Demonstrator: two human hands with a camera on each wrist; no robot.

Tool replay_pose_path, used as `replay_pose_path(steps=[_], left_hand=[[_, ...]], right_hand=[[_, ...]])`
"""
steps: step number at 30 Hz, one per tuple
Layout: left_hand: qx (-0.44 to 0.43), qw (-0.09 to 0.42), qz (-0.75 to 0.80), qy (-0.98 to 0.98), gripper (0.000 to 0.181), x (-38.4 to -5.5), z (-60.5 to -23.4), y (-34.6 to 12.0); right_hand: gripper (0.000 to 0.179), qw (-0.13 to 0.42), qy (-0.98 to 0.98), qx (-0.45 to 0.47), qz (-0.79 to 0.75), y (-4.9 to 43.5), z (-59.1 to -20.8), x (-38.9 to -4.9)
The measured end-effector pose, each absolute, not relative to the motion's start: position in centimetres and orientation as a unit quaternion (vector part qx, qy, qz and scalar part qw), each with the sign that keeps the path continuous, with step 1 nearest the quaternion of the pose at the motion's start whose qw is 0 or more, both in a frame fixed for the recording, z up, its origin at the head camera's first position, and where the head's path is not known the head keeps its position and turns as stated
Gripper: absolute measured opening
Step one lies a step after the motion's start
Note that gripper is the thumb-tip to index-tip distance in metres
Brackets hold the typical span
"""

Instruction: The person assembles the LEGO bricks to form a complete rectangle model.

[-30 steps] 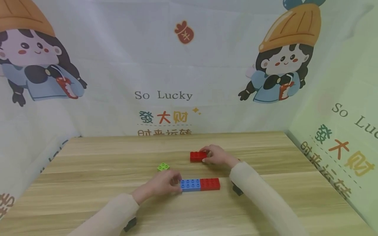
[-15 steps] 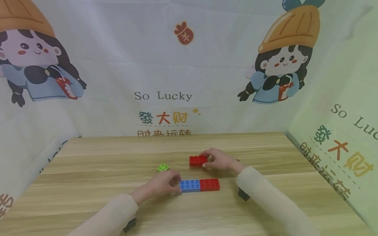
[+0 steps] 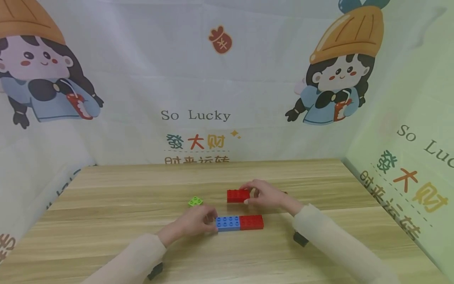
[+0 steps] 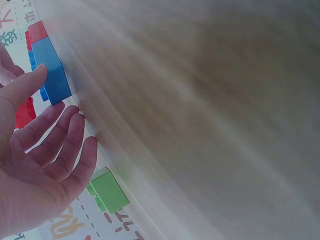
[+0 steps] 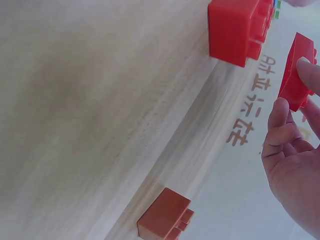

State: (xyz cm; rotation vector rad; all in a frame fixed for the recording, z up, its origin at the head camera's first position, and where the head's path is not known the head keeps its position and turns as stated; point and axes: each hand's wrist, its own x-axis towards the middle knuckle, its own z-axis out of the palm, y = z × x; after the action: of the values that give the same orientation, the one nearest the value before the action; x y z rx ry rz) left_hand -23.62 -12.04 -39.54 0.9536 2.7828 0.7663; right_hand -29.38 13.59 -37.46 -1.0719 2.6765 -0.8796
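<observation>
A blue brick and a red brick lie end to end in a row on the table. My left hand grips the blue brick's left end; in the left wrist view its thumb lies along the brick's side. Farther back, my right hand pinches a second red brick by its right end, between thumb and fingers. The right wrist view shows this held brick raised and tilted in frame, apart from the red brick of the row.
A small green brick lies just beyond the left hand. A brown brick stands on the table past the right hand, mostly hidden by it in the head view. Printed cloth hangs behind the wooden table.
My right hand has moved the second red brick slightly toward me, closer to the row. The left hand and the row have stayed in place.
</observation>
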Motion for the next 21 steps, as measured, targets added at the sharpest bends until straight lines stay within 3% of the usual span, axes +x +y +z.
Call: replay_pose_path(steps=[21], left_hand=[[0.314, 0.061, 0.263, 0.91, 0.025, -23.6, -39.4, -12.1]], right_hand=[[0.042, 0.052, 0.881, -0.382, -0.275, 15.1, -38.4, -26.1]])
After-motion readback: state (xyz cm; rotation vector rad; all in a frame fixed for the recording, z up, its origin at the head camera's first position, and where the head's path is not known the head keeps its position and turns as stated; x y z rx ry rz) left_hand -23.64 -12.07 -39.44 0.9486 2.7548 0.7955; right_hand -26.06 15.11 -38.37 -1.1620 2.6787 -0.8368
